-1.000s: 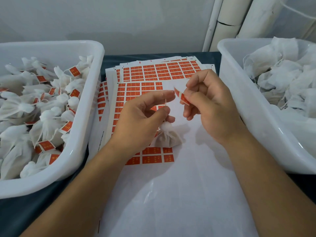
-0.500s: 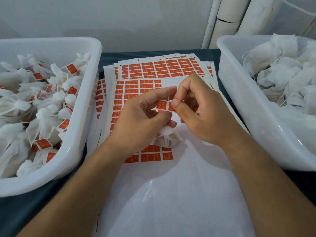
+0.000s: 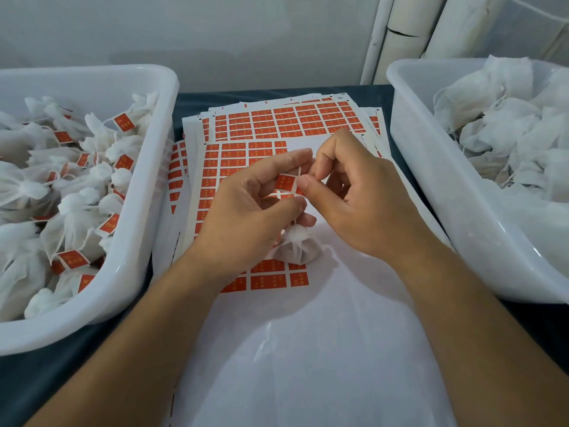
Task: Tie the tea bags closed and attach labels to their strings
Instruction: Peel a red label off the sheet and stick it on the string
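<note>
Tea bag (image 3: 297, 249), tied shut at its neck and showing a dark filling through the white mesh, hangs at the centre of the frame just under the two hands, above a blank white sheet (image 3: 323, 349) that covers the lower middle. Left hand (image 3: 246, 217) curls its thumb and forefinger round the bag's string (image 3: 299, 171), a thin white line running up between the fingertips. Right hand (image 3: 360, 198) meets it from the right, its thumb and forefinger pinching a small orange label (image 3: 284, 182) against that string; the other fingers are bent loosely. Beneath and beyond the hands lie label sheets (image 3: 286, 121), stacked and fanned, printed in rows of orange rectangles with small yellow marks too fine to read. At the left edge of the frame a white tub (image 3: 147, 229) holds tied bags (image 3: 77, 211) with orange tags on them. At the right edge a second white tub (image 3: 431, 186) holds loose, crumpled white bags (image 3: 498, 118) with trailing strings. White pipes (image 3: 400, 35) stand against the wall at upper right.
</note>
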Motion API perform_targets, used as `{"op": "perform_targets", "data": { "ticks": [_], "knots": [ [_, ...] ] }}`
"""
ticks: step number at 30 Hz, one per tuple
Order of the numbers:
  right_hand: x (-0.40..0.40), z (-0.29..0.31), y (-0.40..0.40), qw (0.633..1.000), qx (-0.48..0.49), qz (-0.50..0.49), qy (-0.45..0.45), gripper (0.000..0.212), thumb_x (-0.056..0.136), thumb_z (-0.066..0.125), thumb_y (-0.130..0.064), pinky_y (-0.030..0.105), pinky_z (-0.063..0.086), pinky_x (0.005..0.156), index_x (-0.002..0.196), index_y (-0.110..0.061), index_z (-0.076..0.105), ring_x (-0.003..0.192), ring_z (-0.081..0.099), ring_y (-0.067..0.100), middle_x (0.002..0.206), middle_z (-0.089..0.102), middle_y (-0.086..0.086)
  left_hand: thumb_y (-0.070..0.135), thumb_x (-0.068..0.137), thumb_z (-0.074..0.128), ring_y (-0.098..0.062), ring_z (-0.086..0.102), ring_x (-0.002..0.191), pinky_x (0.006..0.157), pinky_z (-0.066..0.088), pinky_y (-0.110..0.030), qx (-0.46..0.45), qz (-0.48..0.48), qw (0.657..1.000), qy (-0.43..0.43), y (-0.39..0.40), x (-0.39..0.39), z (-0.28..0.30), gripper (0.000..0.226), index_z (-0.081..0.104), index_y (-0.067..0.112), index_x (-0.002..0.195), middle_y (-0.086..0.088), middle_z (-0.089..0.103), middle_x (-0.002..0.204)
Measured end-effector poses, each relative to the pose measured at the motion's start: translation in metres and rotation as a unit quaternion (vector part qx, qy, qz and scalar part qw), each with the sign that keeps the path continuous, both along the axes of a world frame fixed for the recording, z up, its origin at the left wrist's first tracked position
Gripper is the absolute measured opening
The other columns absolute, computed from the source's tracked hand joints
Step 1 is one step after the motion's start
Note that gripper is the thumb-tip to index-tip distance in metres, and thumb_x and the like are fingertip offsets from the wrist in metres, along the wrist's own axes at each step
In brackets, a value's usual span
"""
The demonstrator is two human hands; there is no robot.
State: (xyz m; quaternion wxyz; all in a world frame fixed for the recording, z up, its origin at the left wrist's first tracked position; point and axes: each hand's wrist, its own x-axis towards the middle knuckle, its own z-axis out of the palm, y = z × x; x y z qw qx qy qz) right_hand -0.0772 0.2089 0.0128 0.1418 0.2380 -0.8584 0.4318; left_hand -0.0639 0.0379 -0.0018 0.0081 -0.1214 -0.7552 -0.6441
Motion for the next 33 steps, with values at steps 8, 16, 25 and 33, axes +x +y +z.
{"op": "perform_targets", "data": {
  "ticks": [8, 16, 25, 33],
  "knots": [
    [-0.0023, -0.0036, -0.0036, 0.997, 0.027, -0.069, 0.0, 0.025, 0.094, 0.071, -0.035, 0.002, 0.042, 0.06, 0.093, -0.029, 0.046, 0.067, 0.06, -0.006, 0.086, 0.064, -0.019, 0.012, 0.106, 0.052, -0.015, 0.076, 0.078, 0.069, 0.059, -0.02, 0.006, 0.014, 1.0, -0.001, 0.0028, 0.0015, 0.0013, 0.042, 0.056, 0.031, 0.143, 0.012, 0.077, 0.103],
    [-0.0049, -0.0058, -0.0012, 0.995, 0.046, -0.083, -0.04, 0.037, 0.092, 0.067, -0.051, 0.004, 0.043, 0.063, 0.125, -0.037, 0.055, 0.075, 0.062, -0.002, 0.104, 0.059, -0.027, 0.018, 0.106, 0.053, -0.012, 0.072, 0.073, 0.063, 0.057, -0.017, -0.013, 0.042, 0.999, 0.009, 0.0041, 0.0007, 0.0006, 0.047, 0.045, 0.04, 0.148, 0.012, 0.075, 0.089],
    [-0.0032, -0.0042, -0.0037, 1.0, 0.001, -0.027, -0.001, 0.012, 0.094, 0.072, -0.025, 0.004, 0.049, 0.079, 0.101, -0.029, 0.064, 0.094, 0.061, -0.001, 0.11, 0.065, -0.011, 0.017, 0.104, 0.058, -0.013, 0.072, 0.072, 0.063, 0.056, -0.016, 0.005, 0.042, 0.999, 0.012, 0.0063, 0.0026, 0.0022, 0.053, 0.044, 0.039, 0.149, 0.009, 0.074, 0.085],
    [-0.0037, -0.0017, -0.0049, 0.998, -0.022, -0.036, -0.036, 0.005, 0.099, 0.063, -0.033, -0.002, 0.042, 0.085, 0.103, -0.031, 0.06, 0.1, 0.057, -0.011, 0.112, 0.063, -0.02, 0.019, 0.098, 0.067, -0.004, 0.072, 0.094, 0.065, 0.057, -0.015, -0.02, 0.061, 0.998, 0.022, 0.0096, 0.0025, 0.0027, 0.059, 0.044, 0.042, 0.148, 0.009, 0.066, 0.126]
  ]
}}
